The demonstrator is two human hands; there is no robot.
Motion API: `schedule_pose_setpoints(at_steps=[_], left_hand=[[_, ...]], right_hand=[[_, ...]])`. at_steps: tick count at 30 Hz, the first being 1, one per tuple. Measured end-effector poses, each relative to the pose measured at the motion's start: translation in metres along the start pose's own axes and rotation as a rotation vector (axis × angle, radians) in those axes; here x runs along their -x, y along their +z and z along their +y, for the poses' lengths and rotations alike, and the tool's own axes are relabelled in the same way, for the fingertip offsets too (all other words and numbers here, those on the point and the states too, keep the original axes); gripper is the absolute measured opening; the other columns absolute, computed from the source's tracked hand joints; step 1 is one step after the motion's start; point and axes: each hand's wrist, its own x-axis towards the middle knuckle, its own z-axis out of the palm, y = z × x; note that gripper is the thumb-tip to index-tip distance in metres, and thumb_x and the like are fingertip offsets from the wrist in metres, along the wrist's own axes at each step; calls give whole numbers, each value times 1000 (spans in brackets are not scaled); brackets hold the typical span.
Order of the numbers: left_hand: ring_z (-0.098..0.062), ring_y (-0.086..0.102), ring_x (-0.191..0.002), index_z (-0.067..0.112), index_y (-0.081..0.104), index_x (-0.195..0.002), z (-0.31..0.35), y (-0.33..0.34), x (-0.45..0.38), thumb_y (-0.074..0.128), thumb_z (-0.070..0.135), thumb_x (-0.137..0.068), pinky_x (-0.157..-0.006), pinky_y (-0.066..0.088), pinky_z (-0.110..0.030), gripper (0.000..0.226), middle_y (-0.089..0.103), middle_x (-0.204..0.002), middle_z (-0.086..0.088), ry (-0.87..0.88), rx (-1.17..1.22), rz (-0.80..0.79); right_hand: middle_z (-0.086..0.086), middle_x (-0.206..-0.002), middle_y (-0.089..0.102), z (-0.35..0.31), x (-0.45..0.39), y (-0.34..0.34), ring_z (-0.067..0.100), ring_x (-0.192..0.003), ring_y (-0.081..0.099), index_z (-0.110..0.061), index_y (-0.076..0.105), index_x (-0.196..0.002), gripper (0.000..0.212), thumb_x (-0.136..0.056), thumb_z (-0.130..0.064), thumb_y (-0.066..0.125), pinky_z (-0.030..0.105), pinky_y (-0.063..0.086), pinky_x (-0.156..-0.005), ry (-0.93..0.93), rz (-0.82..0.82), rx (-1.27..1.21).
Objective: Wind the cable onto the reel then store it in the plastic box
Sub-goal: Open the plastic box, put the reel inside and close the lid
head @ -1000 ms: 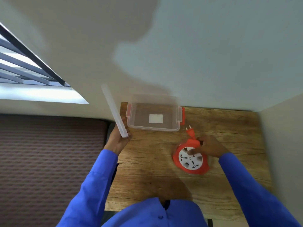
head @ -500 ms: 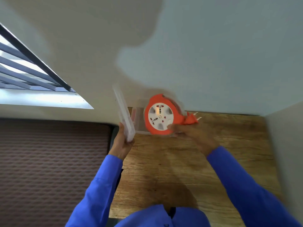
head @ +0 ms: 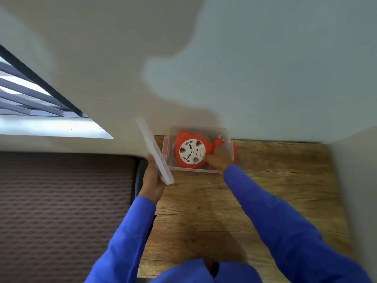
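Orange reel [head: 190,152] with a white face lies inside the clear plastic box [head: 195,170] at the far edge of the wooden table [head: 255,201]. Right hand [head: 217,159] grips the reel's side near its plug [head: 220,140]. Left hand [head: 152,178] grips the clear lid [head: 154,155], tilted up beside the box.

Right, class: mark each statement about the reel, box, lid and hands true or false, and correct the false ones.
1. The reel lies inside the box. True.
2. The lid is clipped onto the box. False: the left hand holds it off to the box's left.
3. The right hand touches the reel. True.
4. The plug hangs over the table edge. False: it is in the box beside the reel.
5. The reel's face is white. True.
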Motion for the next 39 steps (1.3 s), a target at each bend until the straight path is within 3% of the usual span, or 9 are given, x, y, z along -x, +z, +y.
schedule_pose_setpoints(at_steps=[2,5,10,18,22,24,30,35,39], left_hand=[[-31,69,-133,17,61,-148,2,0,-1,48,51,-115,-121,48,-49,49,67,-149,-9,57,-61,42],[-29,73,-124,16,69,-137,6,1,0,50,53,-114,-107,59,-48,47,76,-135,-9,260,-213,164],[-24,67,-100,17,67,-125,5,20,-4,53,45,-115,-88,58,-39,33,69,-110,-3,564,-600,241],[-23,66,-96,11,71,-138,-11,34,-11,65,40,-109,-74,47,-26,41,62,-108,-3,760,-1061,274],[5,67,-79,18,82,-125,-1,27,-16,77,44,-100,-65,51,-15,36,69,-89,23,674,-970,257],[-4,77,-87,22,83,-124,5,21,-17,84,44,-94,-79,63,-24,37,79,-93,16,564,-841,193],[-6,81,-91,34,81,-125,1,5,-26,89,45,-90,-84,68,-34,38,85,-101,13,501,-789,110],[-25,83,-96,22,71,-128,15,16,-29,88,40,-91,-74,69,-42,45,87,-108,-6,-81,-434,-58],[-26,83,-80,16,81,-103,14,20,-32,97,29,-81,-68,66,-35,29,85,-83,0,301,-622,201]], right_hand=[[23,-105,74,-3,6,4,39,-104,71,6,70,-105,15,-102,-6,61,47,60,-98,-33,38,165],[14,-81,71,2,24,-7,37,-85,72,-3,66,-86,23,-105,-12,56,50,64,-88,-79,78,-23],[-2,-104,85,22,71,-42,13,-90,82,-32,79,-114,35,-108,-54,53,27,66,-70,-205,118,-633],[10,-71,61,45,49,-36,28,-68,61,-4,66,-83,36,-110,-26,56,30,42,-61,-246,477,380],[5,-56,55,41,39,-49,19,-48,50,-7,64,-62,41,-101,-18,69,26,40,-47,-177,462,243],[-3,-68,73,46,40,-61,12,-55,69,-14,83,-85,9,-94,-17,81,19,57,-53,-142,393,-45],[5,-112,84,83,56,-48,23,-102,82,-11,79,-124,39,-87,-19,88,33,68,-85,-114,198,-650],[9,-124,81,77,44,-65,28,-115,78,-11,74,-130,38,-94,-22,81,42,63,-99,96,-104,-738],[6,-87,84,43,31,-62,23,-80,82,-9,85,-99,14,-86,-7,82,36,68,-74,-37,269,-241]])
